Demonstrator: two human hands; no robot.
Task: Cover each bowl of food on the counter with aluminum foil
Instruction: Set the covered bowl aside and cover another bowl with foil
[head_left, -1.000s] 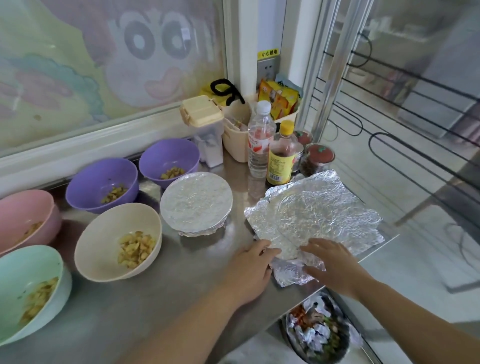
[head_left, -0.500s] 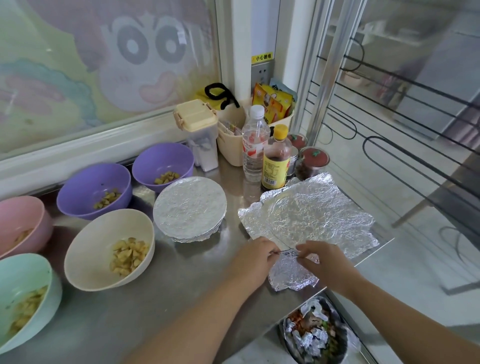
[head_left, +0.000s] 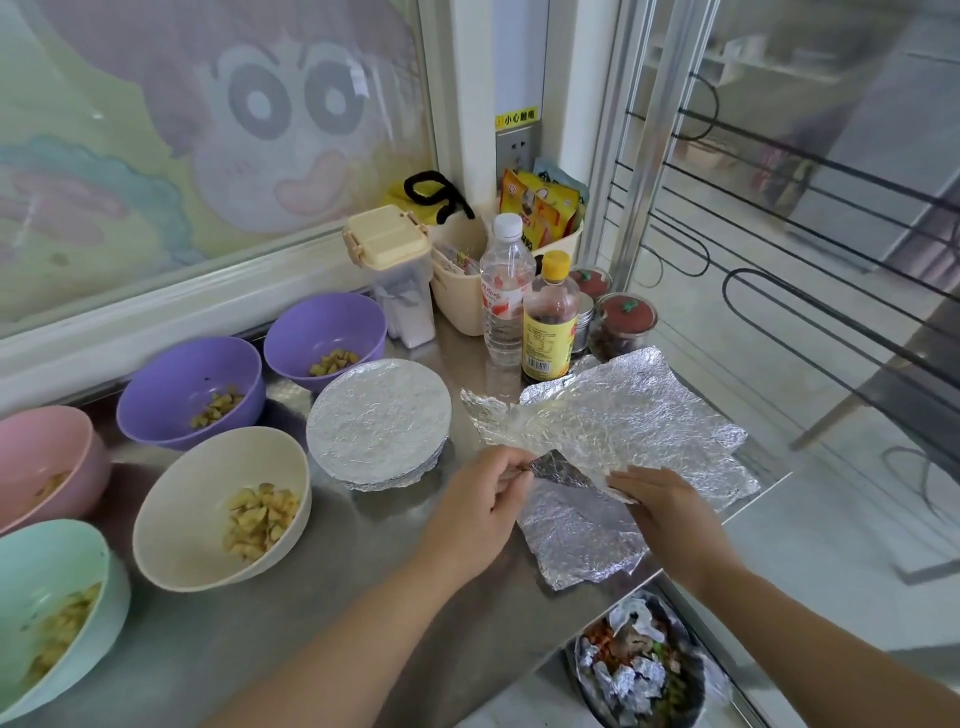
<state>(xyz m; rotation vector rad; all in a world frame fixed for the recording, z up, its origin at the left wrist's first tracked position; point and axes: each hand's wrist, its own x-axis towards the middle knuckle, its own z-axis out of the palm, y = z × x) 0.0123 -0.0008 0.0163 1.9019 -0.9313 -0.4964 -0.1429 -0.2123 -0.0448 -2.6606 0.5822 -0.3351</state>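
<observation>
left hand (head_left: 480, 501) and right hand (head_left: 662, 499) pinch the near edge of the top foil sheet (head_left: 597, 415), each grip closed on it. the sheet is half lifted off the foil stack (head_left: 576, 540) on the counter (head_left: 322, 623)

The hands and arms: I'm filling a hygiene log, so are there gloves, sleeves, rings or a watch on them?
No gloves on the left hand or the right hand, and no ring or watch shows. The left forearm and right forearm are bare to the picture's edge, no sleeve.
</observation>
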